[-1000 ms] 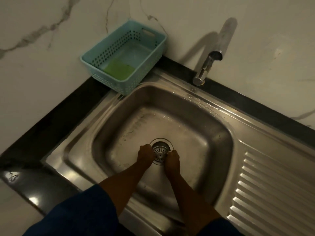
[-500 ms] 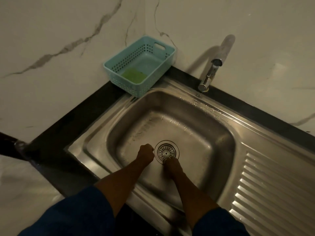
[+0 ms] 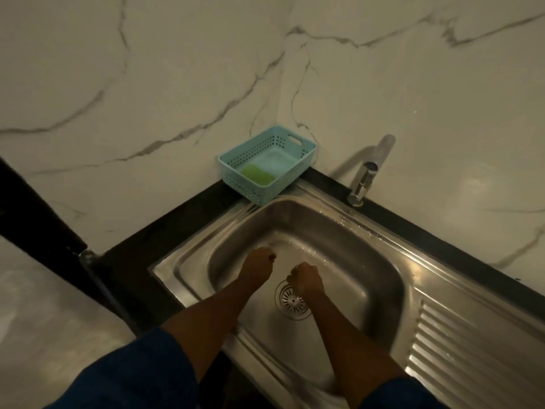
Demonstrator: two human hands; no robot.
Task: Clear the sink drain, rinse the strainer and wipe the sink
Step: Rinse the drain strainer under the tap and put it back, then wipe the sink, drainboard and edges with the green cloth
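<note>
The steel sink point(image 3: 358, 262) has a round slotted strainer point(image 3: 290, 302) seated in its drain. Both my forearms reach into the basin. My left hand point(image 3: 259, 268) hovers to the upper left of the drain with its fingers curled, and I see nothing in it. My right hand point(image 3: 305, 280) is curled into a fist just above the strainer's far edge and hides part of the rim. Whether it touches the strainer I cannot tell. No object shows in either hand. Water drops lie on the basin floor and far rim.
A chrome faucet point(image 3: 362, 183) stands behind the sink on the right. A light blue perforated basket point(image 3: 295, 175) holding a green sponge point(image 3: 257, 174) sits in the back corner on the black counter point(image 3: 177, 228). A ribbed drainboard point(image 3: 472, 349) extends right. Marble walls close two sides.
Both hands have left the strainer and moved toward the far side of the basin, the left further. The strainer stays in the drain. The camera has tilted up toward the wall.
</note>
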